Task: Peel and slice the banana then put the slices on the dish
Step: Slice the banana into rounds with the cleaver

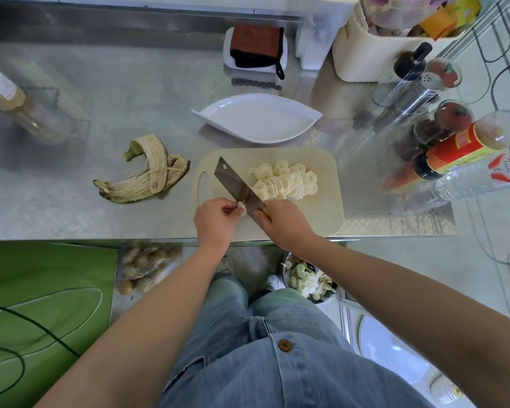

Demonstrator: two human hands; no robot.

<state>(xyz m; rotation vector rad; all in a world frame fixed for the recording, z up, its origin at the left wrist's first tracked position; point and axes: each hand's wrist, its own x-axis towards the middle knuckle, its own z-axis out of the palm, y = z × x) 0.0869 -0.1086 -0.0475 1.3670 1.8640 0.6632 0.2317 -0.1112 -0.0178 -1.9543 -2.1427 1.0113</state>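
Steel counter (71,213) — cutting board (321,213) at its front edge, dish (256,119) just behind

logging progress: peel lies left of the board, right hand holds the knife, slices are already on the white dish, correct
Not quite. The head view shows the slices piled on the cutting board; the white dish holds none. The rest stands: peel left of the board, knife in the right hand, left hand pinching the banana end.

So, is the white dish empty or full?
Empty: the white dish shows only bare white; the banana slices lie on the cutting board.
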